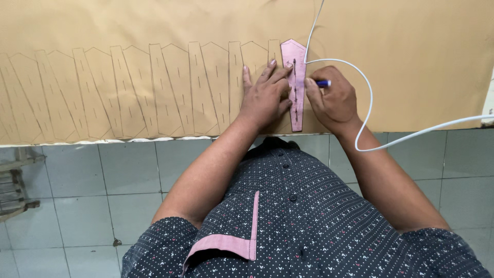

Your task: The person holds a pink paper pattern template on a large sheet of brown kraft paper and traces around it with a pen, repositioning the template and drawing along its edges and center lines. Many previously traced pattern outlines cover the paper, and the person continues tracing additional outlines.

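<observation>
Left hand (265,98) is down flat, fingers spread, pressing on the pink pattern piece (295,67) — a long narrow template with a pointed far end, lying upright on the tan fabric (411,62). Right hand (332,100) sits just right of the template, fingers curled tight around a blue pen (323,83), its tip hard against the template's right edge. To the left, a whole row of traced outlines (128,87) in the same pointed shape runs across the fabric, side by side. A white cable (368,92) loops from the far edge, around the right wrist and off to the right. Near side — pale tiled floor (103,180) below the fabric's edge.
</observation>
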